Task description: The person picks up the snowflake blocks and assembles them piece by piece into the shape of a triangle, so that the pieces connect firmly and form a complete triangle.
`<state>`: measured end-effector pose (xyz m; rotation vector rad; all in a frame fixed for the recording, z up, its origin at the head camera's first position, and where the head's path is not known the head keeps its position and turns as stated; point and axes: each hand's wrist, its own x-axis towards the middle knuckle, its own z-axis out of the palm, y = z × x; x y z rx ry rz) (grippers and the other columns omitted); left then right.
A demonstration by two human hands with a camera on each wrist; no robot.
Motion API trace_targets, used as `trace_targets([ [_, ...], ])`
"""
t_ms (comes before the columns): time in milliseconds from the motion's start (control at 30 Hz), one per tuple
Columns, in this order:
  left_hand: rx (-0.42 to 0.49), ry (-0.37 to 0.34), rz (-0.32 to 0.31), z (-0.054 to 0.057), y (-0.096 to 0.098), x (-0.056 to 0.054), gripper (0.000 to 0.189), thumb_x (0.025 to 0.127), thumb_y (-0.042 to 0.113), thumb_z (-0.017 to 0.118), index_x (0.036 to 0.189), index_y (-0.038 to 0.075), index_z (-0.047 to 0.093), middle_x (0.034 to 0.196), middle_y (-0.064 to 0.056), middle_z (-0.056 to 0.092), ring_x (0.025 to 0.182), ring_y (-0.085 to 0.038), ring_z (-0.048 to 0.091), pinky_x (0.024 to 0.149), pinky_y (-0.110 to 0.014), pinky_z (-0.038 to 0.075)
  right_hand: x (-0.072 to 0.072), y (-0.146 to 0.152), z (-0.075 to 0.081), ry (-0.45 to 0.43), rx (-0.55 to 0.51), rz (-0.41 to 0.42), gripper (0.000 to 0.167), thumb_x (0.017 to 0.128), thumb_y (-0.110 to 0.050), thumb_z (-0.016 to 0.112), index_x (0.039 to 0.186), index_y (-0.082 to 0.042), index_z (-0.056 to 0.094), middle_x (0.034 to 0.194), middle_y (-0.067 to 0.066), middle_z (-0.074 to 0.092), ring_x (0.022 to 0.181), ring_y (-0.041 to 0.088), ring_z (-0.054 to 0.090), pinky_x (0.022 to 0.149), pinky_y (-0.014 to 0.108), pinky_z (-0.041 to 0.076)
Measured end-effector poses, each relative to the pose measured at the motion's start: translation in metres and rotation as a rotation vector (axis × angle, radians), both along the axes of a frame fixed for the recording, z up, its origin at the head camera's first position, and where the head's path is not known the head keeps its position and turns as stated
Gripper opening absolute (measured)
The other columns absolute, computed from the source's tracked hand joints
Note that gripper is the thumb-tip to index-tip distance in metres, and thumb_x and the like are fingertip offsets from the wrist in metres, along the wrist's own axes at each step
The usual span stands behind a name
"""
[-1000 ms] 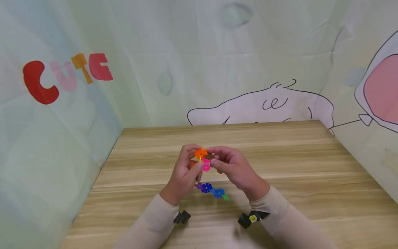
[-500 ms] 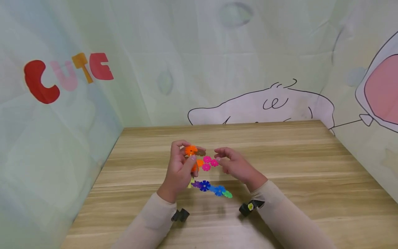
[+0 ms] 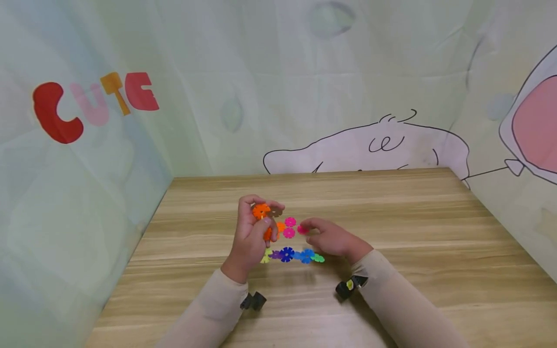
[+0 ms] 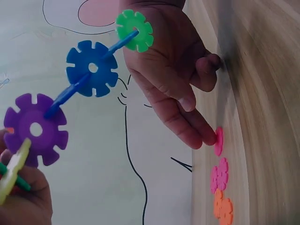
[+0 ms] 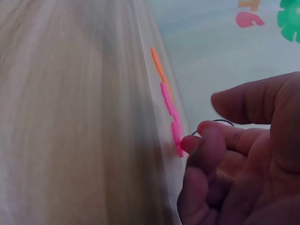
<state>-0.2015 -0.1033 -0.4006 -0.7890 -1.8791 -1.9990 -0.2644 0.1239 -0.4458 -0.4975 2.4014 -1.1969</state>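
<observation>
My left hand [image 3: 248, 239] holds a chain of slotted flower-shaped plastic discs up over the table. Its orange disc [image 3: 260, 210] and brown disc [image 3: 276, 212] show near the thumb and fingers. Below the hand hang a yellow disc [image 3: 265, 256], a dark blue disc [image 3: 283, 257] and a green disc [image 3: 319, 258]; a purple disc [image 4: 28, 110] shows large in the left wrist view. Low over the tabletop, my right hand [image 3: 332, 237] has its fingertips on a loose pink disc [image 3: 302, 229]. Its thumb stands away from that disc in the right wrist view.
Two more pink discs [image 3: 290, 222] lie left of the touched one, with orange discs [image 3: 281, 227] beside them. The wood-grain table [image 3: 413, 208] ends at a printed cloth backdrop [image 3: 209, 96]. Each wrist carries a black camera [image 3: 345, 290].
My right hand has left the brown disc and come down to the right, onto a loose pink disc. My left hand has shifted left with the chain, whose free end now hangs more level.
</observation>
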Motion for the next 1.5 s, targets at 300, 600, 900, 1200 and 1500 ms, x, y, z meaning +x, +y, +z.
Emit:
trace_targets([
  [300, -0.029, -0.033, -0.021, -0.003, 0.002, 0.000, 0.031, 0.101, -0.008, 0.046, 0.128, -0.003, 0.030, 0.123, -0.018, 0.058, 0.059, -0.015, 0.046, 0.054, -0.020, 0.047, -0.001, -0.001, -0.001, 0.116, 0.118, -0.016, 0.049, 0.097, -0.008, 0.068, 0.146, -0.007, 0.061, 0.114, 0.008, 0.070, 0.099, 0.023, 0.065, 0.092, 0.043, 0.057],
  [600, -0.042, 0.019, -0.039, -0.005, 0.002, -0.001, 0.029, 0.104, -0.006, 0.047, 0.128, -0.006, 0.031, 0.121, -0.026, 0.055, 0.059, -0.015, 0.046, 0.057, -0.019, 0.049, 0.001, -0.002, -0.002, 0.164, 0.225, 0.020, 0.044, 0.087, -0.001, 0.074, 0.130, -0.008, 0.072, 0.072, 0.000, 0.061, 0.062, 0.015, 0.052, 0.059, 0.029, 0.045],
  [900, -0.042, 0.004, -0.045, -0.004, 0.004, 0.000, 0.030, 0.103, -0.006, 0.047, 0.129, -0.005, 0.032, 0.123, -0.025, 0.056, 0.060, -0.016, 0.047, 0.057, -0.019, 0.049, 0.005, -0.006, 0.003, 0.189, 0.260, -0.008, 0.023, 0.085, 0.003, 0.076, 0.101, -0.013, 0.073, 0.072, 0.001, 0.060, 0.064, 0.017, 0.053, 0.058, 0.029, 0.044],
  [1200, -0.045, -0.012, -0.035, -0.003, 0.003, 0.002, 0.031, 0.104, -0.004, 0.048, 0.130, -0.004, 0.032, 0.125, -0.024, 0.056, 0.061, -0.015, 0.047, 0.058, -0.019, 0.050, 0.008, -0.003, 0.008, 0.191, 0.286, -0.036, 0.022, 0.088, -0.004, 0.079, 0.089, -0.014, 0.059, 0.082, 0.000, 0.062, 0.073, 0.019, 0.056, 0.065, 0.030, 0.046],
  [1500, -0.058, -0.039, -0.022, 0.000, 0.004, 0.003, 0.031, 0.105, -0.003, 0.048, 0.131, -0.002, 0.032, 0.126, -0.024, 0.056, 0.063, -0.014, 0.048, 0.060, -0.019, 0.051, 0.015, -0.002, 0.035, 0.172, -0.138, -0.072, 0.023, 0.095, -0.013, 0.079, 0.099, -0.010, 0.057, 0.078, 0.007, 0.072, 0.058, 0.015, 0.052, 0.054, 0.026, 0.042],
])
